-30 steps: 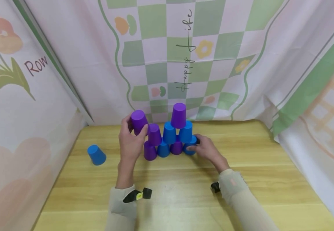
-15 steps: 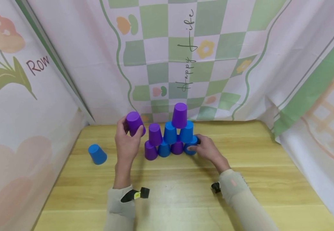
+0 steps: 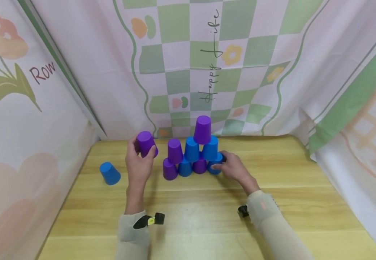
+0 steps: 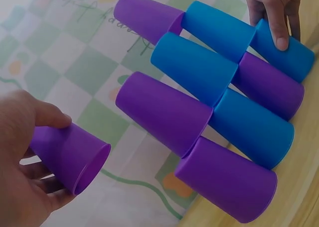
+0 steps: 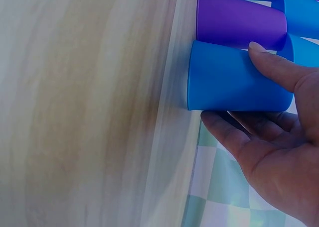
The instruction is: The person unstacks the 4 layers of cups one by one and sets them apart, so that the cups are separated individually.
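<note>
My left hand (image 3: 139,167) grips an upside-down purple cup (image 3: 146,142) in the air, left of a stepped stack. In the left wrist view, that purple cup (image 4: 70,155) is apart from the stack, its rim tilted toward it. The bottom row of the stack alternates purple and blue. Above it sit a purple cup (image 3: 175,151) and two blue cups (image 3: 192,150), with another purple cup (image 3: 202,130) on the blue pair. My right hand (image 3: 235,168) holds the bottom row's right-end blue cup (image 5: 232,80), thumb on one side and fingers on the other.
A lone blue cup (image 3: 110,173) stands upside down on the wooden table (image 3: 194,224), left of my left hand. A checkered curtain (image 3: 204,72) hangs close behind the stack. Printed cloth walls (image 3: 28,151) flank the table.
My left hand has moved left and slightly down with the purple cup, away from the stack. The right hand and the stacked cups have stayed in place.
</note>
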Action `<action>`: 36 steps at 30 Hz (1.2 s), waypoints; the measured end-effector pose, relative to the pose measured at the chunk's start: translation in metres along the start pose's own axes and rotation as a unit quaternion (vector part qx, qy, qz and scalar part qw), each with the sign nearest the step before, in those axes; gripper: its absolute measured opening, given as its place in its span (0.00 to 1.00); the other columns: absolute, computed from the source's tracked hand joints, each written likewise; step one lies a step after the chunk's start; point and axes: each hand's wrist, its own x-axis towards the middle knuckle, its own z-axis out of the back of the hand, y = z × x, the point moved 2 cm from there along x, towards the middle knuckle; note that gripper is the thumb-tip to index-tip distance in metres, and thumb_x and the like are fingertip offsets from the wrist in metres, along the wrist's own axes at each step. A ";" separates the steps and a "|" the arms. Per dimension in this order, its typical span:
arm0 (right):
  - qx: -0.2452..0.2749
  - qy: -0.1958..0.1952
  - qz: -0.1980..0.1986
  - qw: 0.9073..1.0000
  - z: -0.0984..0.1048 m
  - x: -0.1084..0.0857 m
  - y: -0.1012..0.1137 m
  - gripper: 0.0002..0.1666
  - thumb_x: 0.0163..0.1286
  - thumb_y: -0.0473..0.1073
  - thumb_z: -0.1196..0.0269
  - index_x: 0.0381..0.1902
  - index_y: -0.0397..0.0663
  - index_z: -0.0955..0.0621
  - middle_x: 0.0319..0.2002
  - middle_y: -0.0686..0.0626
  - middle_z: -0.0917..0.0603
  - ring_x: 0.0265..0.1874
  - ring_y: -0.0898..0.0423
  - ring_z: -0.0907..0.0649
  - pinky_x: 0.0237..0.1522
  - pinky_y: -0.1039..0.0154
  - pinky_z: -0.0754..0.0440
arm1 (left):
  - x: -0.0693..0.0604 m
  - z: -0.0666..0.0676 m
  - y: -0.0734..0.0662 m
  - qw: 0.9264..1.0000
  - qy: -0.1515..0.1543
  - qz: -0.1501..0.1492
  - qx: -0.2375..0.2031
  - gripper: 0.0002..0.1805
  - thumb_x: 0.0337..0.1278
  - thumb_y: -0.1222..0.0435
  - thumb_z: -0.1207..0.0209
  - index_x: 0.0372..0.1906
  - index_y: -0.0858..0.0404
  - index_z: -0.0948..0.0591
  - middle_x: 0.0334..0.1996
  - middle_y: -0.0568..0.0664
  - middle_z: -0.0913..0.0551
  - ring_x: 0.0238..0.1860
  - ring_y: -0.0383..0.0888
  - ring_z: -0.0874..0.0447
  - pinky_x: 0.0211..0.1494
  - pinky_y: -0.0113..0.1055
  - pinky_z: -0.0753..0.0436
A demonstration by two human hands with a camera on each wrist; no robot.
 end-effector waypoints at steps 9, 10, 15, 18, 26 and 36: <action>-0.001 0.000 0.003 1.000 0.002 0.000 0.000 0.34 0.70 0.49 0.28 0.67 0.35 0.23 0.59 0.34 0.15 0.57 0.37 0.15 0.62 0.39 0.16 | 0.001 0.003 0.006 1.000 -0.010 -0.003 0.002 0.32 0.63 0.71 0.31 0.70 0.65 0.29 0.63 0.62 0.21 0.66 0.58 0.21 0.74 0.53 0.23; 0.000 0.001 0.002 1.000 0.002 0.000 0.000 0.34 0.70 0.49 0.28 0.67 0.35 0.23 0.59 0.34 0.15 0.57 0.38 0.15 0.62 0.39 0.16 | 0.000 0.003 0.008 1.000 -0.010 0.001 0.004 0.32 0.63 0.71 0.32 0.70 0.64 0.29 0.63 0.62 0.21 0.66 0.58 0.21 0.74 0.53 0.23; 0.003 0.003 -0.001 1.000 0.001 -0.001 0.001 0.34 0.71 0.49 0.28 0.67 0.35 0.23 0.60 0.34 0.15 0.58 0.37 0.15 0.62 0.39 0.16 | 0.000 0.006 0.016 0.999 -0.010 0.026 0.016 0.33 0.63 0.70 0.32 0.71 0.63 0.31 0.65 0.61 0.22 0.67 0.58 0.22 0.74 0.54 0.23; 0.003 0.003 -0.001 1.000 0.001 0.000 0.001 0.34 0.71 0.49 0.29 0.67 0.35 0.23 0.60 0.34 0.15 0.58 0.37 0.15 0.62 0.38 0.16 | 0.000 0.008 0.022 0.999 -0.013 0.036 0.015 0.33 0.63 0.72 0.32 0.70 0.65 0.31 0.65 0.63 0.22 0.66 0.60 0.22 0.74 0.55 0.23; 0.006 0.003 -0.001 1.000 0.000 0.001 0.000 0.34 0.70 0.49 0.28 0.66 0.36 0.23 0.59 0.35 0.15 0.57 0.38 0.15 0.61 0.39 0.15 | 0.002 0.011 0.039 0.998 -0.033 0.056 0.016 0.34 0.57 0.77 0.33 0.69 0.68 0.31 0.65 0.67 0.22 0.67 0.61 0.22 0.74 0.55 0.24; 0.007 0.007 -0.007 1.000 0.000 0.000 0.000 0.34 0.70 0.49 0.28 0.66 0.36 0.23 0.59 0.35 0.15 0.55 0.39 0.15 0.60 0.40 0.15 | 0.005 0.017 0.058 0.993 -0.043 0.098 0.044 0.34 0.55 0.75 0.33 0.67 0.70 0.32 0.67 0.69 0.24 0.70 0.64 0.25 0.77 0.57 0.28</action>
